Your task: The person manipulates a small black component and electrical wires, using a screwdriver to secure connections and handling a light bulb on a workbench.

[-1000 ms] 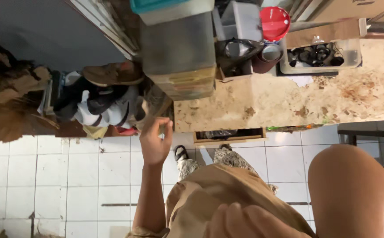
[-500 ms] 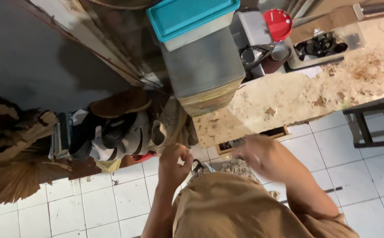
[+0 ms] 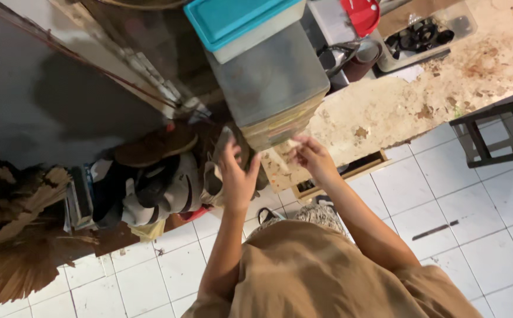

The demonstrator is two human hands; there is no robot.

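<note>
Both hands have come up since the earlier frame and now meet the bottom of the clear plastic drawer unit (image 3: 271, 82) at the end of the stained worktop (image 3: 386, 112). The left hand (image 3: 237, 171) has its fingers curled around the unit's lower left corner, beside the heap of shoes (image 3: 150, 176). The right hand (image 3: 308, 154), blurred and lower half a second ago, now touches the lowest drawer front with loosely bent fingers; whether it pinches anything I cannot tell. A teal-lidded box (image 3: 239, 23) sits on top.

broom (image 3: 9, 247) cut off left, hands (image 3: 239, 176) blurred
</note>
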